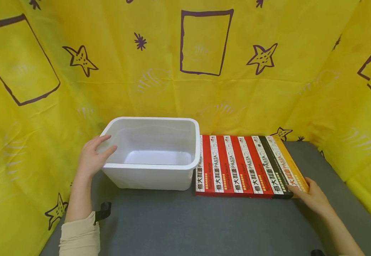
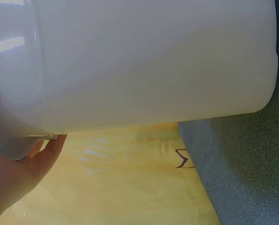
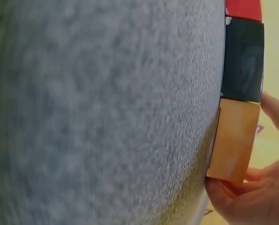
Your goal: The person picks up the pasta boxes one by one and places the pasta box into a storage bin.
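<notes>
Lying at the right end of the row on our bench [image 1: 179,224], the yellow pasta box [image 1: 289,161] points its long axis away from us, its far end slanting left. Our right hand [image 1: 315,197] is much the nearer one: we pinch the box at its near corner, thumb across the top by the seam with the black pasta box [image 1: 273,160], the other fingers bent against the outer side. From those fingers the box stretches forward, its inner side against the black one, with the red tomato-sauce pasta boxes [image 1: 225,156] beyond. Our left hand [image 1: 92,156] grips the left rim of the white plastic bin [image 1: 147,177], thumb inside; the whole row lies between our right fingers and that bin.
</notes>
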Demonstrator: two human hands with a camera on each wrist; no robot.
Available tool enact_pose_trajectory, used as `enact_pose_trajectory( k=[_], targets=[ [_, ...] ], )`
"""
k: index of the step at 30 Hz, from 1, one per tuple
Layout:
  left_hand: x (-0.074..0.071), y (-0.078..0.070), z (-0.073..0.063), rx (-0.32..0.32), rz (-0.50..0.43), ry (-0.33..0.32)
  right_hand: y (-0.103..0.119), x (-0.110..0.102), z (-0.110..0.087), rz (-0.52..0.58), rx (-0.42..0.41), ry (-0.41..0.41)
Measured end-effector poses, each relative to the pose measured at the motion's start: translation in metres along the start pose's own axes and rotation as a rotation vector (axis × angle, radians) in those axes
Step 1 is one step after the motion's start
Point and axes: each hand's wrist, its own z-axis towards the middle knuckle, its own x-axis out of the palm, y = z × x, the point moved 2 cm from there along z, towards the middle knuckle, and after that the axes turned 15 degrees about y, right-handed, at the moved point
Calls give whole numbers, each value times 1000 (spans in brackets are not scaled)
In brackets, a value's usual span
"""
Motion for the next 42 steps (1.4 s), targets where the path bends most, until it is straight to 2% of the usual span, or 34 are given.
enact_pose_trajectory(
  k=[10, 16, 21, 26, 29, 33, 36, 42],
  targets=[
    [-1, -2, -2, 3, 1, 1, -5, -3, 0, -53, 30, 57],
    [-1, -2, -2, 5, 5, 1, -10, -5, 1, -40, 12, 67],
    [-1, -3, -1, 1, -4, 8, -12, -10, -1, -54, 50, 77],
    [-2, -3, -2, -14, -8, 8, -12, -14, -5, -106, 39, 18],
    [-1, -3, -1, -21, -7, 9, -12, -14, -6, -143, -9, -47],
    [-1, -2, -1, -30, -7, 19, -15, -10, -5, -193, -66, -94],
    [-1, -2, -1, -34, -10, 25, -18, -8, -5, -212, -75, -88],
    [-2, -2, -2, -33, -17, 20, -20, -13, -6, -213, -11, -39]
  ],
)
